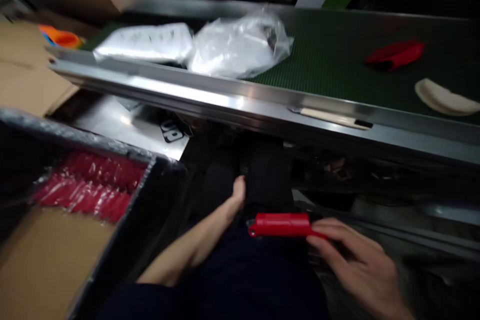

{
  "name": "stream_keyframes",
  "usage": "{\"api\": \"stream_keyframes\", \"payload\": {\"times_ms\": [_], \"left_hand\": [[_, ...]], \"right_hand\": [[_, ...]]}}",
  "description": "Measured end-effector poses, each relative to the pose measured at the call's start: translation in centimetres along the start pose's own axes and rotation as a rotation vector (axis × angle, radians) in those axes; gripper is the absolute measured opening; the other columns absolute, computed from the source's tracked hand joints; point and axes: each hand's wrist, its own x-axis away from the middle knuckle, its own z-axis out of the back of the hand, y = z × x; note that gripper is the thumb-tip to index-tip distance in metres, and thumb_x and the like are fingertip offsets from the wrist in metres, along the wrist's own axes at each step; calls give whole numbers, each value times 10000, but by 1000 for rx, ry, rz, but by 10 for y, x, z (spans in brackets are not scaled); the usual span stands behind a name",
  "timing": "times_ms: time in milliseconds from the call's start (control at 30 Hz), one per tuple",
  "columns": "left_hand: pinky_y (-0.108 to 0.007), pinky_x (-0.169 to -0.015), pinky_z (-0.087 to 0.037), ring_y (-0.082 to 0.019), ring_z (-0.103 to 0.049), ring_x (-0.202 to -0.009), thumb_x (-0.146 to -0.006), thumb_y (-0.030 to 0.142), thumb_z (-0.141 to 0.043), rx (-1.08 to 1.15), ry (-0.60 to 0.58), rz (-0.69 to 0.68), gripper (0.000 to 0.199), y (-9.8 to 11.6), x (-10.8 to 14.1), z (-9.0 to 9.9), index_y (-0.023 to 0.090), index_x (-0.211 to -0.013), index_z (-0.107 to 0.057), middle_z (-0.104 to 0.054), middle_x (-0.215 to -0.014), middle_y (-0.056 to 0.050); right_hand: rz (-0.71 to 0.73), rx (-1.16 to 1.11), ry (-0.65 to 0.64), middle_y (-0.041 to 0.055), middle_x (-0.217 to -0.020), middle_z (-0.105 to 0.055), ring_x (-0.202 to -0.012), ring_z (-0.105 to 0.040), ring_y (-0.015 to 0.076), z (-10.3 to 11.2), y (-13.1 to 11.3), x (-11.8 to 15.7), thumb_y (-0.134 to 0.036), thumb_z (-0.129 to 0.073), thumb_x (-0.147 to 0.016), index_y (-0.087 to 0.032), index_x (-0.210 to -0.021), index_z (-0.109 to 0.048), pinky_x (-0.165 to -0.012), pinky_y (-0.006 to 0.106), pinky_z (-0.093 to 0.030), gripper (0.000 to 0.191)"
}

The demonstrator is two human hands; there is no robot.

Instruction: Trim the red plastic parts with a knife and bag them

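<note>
My right hand [358,257] grips one end of a red cylindrical plastic piece [282,225] between thumb and fingers. The piece lies nearly level above my lap, its far end carrying a small loop with a hole. My left hand [239,191] is down by my dark-clad thighs, and its fingers are mostly hidden. In front runs a metal rail [232,97], on which rests a slim tool with a cream handle [330,117]. Behind it, on the green conveyor belt [322,60], lie a red item [395,55] and a beige half-round piece [446,97].
Two white packages in clear plastic, a flat one [146,42] and a rounder one [240,47], lie on the belt. At lower left, a dark-walled box [150,200] holds red wrapped items [90,185] beside cardboard. An orange object [62,37] is at far left.
</note>
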Motion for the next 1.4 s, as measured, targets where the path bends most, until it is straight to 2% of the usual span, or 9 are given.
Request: {"api": "stream_keyframes", "payload": {"times_ms": [100, 167, 300, 400, 600, 733, 867, 1200, 1400], "left_hand": [[-386, -754, -568, -195, -633, -862, -936, 408, -571, 30, 17, 105, 324, -38, 17, -3, 147, -1128, -584, -631, -1048, -78], [-383, -753, -562, -195, -632, -864, -942, 418, -557, 40, 45, 86, 334, -46, 29, 9, 145, -1132, -577, -629, -1047, -78], [-367, -748, -525, -186, -609, -832, -945, 415, -540, 4, 68, -54, 308, -34, 63, 48, 148, -1094, -576, -623, -984, -58], [-317, -706, -463, -158, -551, -735, -929, 381, -557, -90, -22, -113, 244, -14, 97, 71, 161, -1020, -611, -590, -828, -11], [-298, -770, -453, -161, -568, -821, -816, 272, -655, -233, -498, -126, 308, 13, 130, 66, 228, -1120, -679, -637, -1014, -45], [-285, -694, -469, -156, -595, -758, -896, 297, -502, -204, -640, -15, 322, 11, 119, 53, 161, -1155, -637, -676, -945, -73], [-268, -665, -451, -150, -577, -707, -853, 322, -601, -215, -729, 17, 266, 12, 113, 49, 155, -1042, -685, -665, -834, -40], [-271, -712, -438, -163, -575, -756, -821, 252, -650, -282, -776, -112, 148, 24, 119, 39, 205, -941, -721, -642, -832, -16], [-257, -662, -419, -152, -557, -721, -840, 267, -595, -286, -531, -103, 118, 21, 127, 44, 181, -821, -673, -633, -787, -13]], "right_hand": [[-343, -232, 106, 32, -838, -724, -691, -677, 149, -2, 10, 9, -245, -803, -724, -205, -811, -751, -646, 191, -561, 109], [-502, -389, 139, 50, -774, -715, -632, -666, 157, -24, 18, 10, -314, -803, -735, -172, -849, -732, -593, 226, -561, 196], [-619, -585, 223, 70, -743, -710, -623, -665, 170, -84, 33, 21, -479, -689, -832, -150, -894, -656, -596, 291, -563, 336], [-666, -696, 287, 69, -794, -711, -686, -672, 167, -106, 34, 30, -465, -688, -839, -157, -932, -633, -642, 294, -554, 327], [-699, -852, 390, 38, -769, -683, -696, -663, 158, -107, 28, 22, -443, -717, -817, -165, -915, -611, -617, 271, -524, 314], [-705, -901, 401, 26, -766, -680, -687, -659, 151, -106, 29, 20, -419, -728, -813, -158, -910, -608, -604, 265, -518, 303], [-716, -911, 391, 26, -758, -686, -659, -653, 139, -105, 30, 23, -417, -727, -819, -154, -918, -610, -603, 258, -515, 304], [-691, -807, 344, 48, -742, -688, -630, -644, 154, -110, 34, 28, -464, -708, -819, -150, -935, -616, -595, 274, -519, 347], [-555, -656, 411, 39, -742, -679, -590, -634, 149, -92, 28, 16, -412, -690, -846, -150, -914, -633, -570, 285, -515, 277]]}}
